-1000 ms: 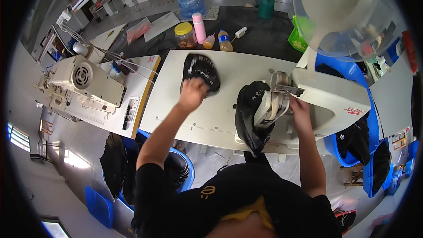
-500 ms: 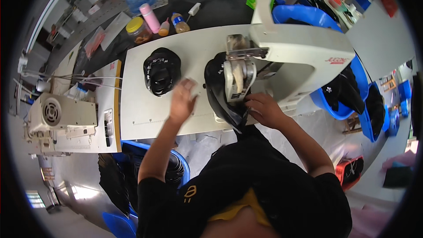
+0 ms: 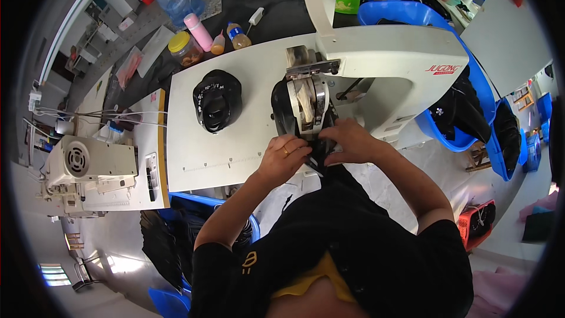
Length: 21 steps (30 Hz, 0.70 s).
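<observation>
A glossy black leather-like piece [image 3: 283, 112] lies under the head of a cream sewing machine [image 3: 391, 53], partly hidden by the mechanism around the needle. On its near left edge my left hand [image 3: 285, 158], with a ring on one finger, has its fingers curled over the material. My right hand [image 3: 348, 141] pinches the near right edge of the same piece, just in front of the machine head. To the left on the white tabletop [image 3: 253, 94] rests a second black glossy piece [image 3: 218, 101], folded into a rounded heap with small pale decorations.
Beyond the table stand a yellow-lidded jar [image 3: 185, 49], a pink flask [image 3: 198, 32] and a drink bottle [image 3: 238, 35]. Blue tubs [image 3: 484, 97] with black pieces sit at the right; another blue tub [image 3: 254, 229] is below the table's front edge. A second machine [image 3: 88, 162] occupies the left.
My left hand has come from beside the folded piece, rightward and nearer me, onto the piece at the machine. My right hand stays at that piece. The whole view has shifted slightly.
</observation>
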### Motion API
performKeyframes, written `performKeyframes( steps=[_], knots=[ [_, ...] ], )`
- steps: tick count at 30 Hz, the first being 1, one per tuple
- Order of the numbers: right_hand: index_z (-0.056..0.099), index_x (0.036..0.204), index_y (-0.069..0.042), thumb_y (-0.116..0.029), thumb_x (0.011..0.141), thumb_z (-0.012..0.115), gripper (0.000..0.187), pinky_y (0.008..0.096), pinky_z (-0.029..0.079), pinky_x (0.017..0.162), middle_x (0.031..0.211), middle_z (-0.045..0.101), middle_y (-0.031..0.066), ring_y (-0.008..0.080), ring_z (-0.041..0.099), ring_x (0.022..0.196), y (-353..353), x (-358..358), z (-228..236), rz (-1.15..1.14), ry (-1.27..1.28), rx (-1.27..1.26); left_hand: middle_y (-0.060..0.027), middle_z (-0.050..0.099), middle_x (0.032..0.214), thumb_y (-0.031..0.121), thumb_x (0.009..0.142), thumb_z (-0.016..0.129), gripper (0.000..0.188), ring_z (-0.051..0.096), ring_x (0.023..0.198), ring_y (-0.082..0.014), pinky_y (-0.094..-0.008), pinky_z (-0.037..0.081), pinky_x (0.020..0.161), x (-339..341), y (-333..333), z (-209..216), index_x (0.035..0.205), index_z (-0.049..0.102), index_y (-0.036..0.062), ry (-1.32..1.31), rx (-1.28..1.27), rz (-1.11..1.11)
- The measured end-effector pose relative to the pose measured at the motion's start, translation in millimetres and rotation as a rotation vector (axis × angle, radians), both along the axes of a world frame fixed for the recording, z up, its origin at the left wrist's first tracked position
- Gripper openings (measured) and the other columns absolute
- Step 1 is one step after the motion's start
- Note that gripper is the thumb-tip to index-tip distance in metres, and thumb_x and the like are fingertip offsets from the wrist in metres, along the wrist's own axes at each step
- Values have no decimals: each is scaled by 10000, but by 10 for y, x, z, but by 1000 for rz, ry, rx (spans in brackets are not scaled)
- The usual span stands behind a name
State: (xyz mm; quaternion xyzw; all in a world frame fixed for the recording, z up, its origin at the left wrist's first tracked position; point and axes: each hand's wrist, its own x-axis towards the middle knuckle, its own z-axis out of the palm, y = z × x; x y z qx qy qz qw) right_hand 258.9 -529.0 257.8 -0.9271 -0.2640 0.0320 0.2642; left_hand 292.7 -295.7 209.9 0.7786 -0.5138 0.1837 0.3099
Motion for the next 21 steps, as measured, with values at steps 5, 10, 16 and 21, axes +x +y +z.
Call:
performKeyframes(
  steps=[5,10,16,21],
  knots=[
    [609,910,-140,-336,727,667,275,391,412,682,667,584,81,296,555,732,41,17,-179,-81,61,-124,3,576,824,228,647,739,230,513,924,-202,-355,389,737,-46,-65,184,808,616,120,178,124,-48],
    [605,759,-96,-311,736,652,222,396,413,728,838,579,85,286,537,873,-128,78,-163,-37,-17,-157,-23,589,811,196,668,726,210,521,910,-212,-360,381,728,7,-99,252,827,619,109,195,233,66],
    [554,752,-15,-231,703,719,276,381,391,760,913,522,123,305,491,900,-274,115,307,182,-231,427,-55,593,835,67,690,713,251,547,846,-248,-359,378,761,70,-13,710,903,580,67,418,-99,-40],
    [553,844,-5,-282,743,724,342,323,405,729,905,563,82,179,521,850,-228,40,631,132,197,688,-53,573,859,16,769,656,229,531,810,-177,-284,382,761,106,56,1154,976,559,41,639,-274,-197]
  ],
)
